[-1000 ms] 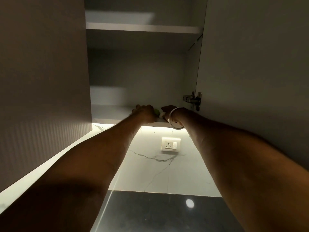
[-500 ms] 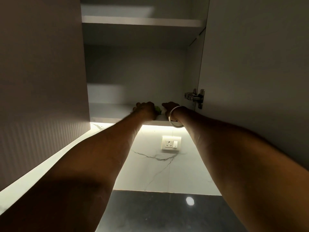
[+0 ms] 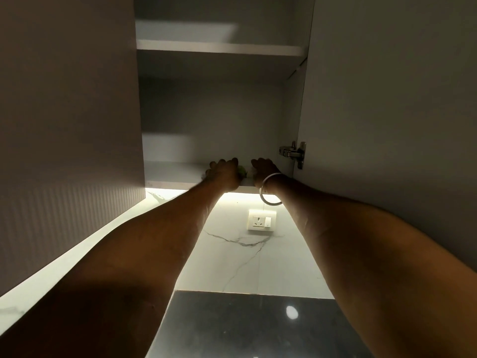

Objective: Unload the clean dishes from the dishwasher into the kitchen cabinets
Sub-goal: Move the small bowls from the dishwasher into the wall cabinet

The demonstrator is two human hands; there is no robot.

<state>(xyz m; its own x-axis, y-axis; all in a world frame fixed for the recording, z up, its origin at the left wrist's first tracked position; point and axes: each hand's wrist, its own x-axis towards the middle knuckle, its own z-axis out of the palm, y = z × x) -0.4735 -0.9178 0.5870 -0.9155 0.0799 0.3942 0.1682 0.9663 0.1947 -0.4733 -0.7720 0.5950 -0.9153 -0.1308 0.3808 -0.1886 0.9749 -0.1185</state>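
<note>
Both my arms reach up into an open wall cabinet. My left hand (image 3: 224, 174) and my right hand (image 3: 263, 169) rest on the front of the bottom shelf (image 3: 170, 174), close together. Between them shows a small green and white dish (image 3: 244, 172), mostly hidden by the hands. Both hands seem to touch it, but their fingers are out of sight behind the shelf edge. A metal bangle (image 3: 269, 192) hangs on my right wrist. The upper shelf (image 3: 219, 49) looks bare from below.
The open cabinet door (image 3: 387, 125) stands at the right with its hinge (image 3: 293, 152). A closed ribbed door (image 3: 64, 125) is at the left. Below are a lit marble backsplash with a socket (image 3: 262, 219) and a dark glossy countertop (image 3: 245, 329).
Both hands have pushed slightly farther up and into the bottom shelf with the dish between them. My view has tilted a little.
</note>
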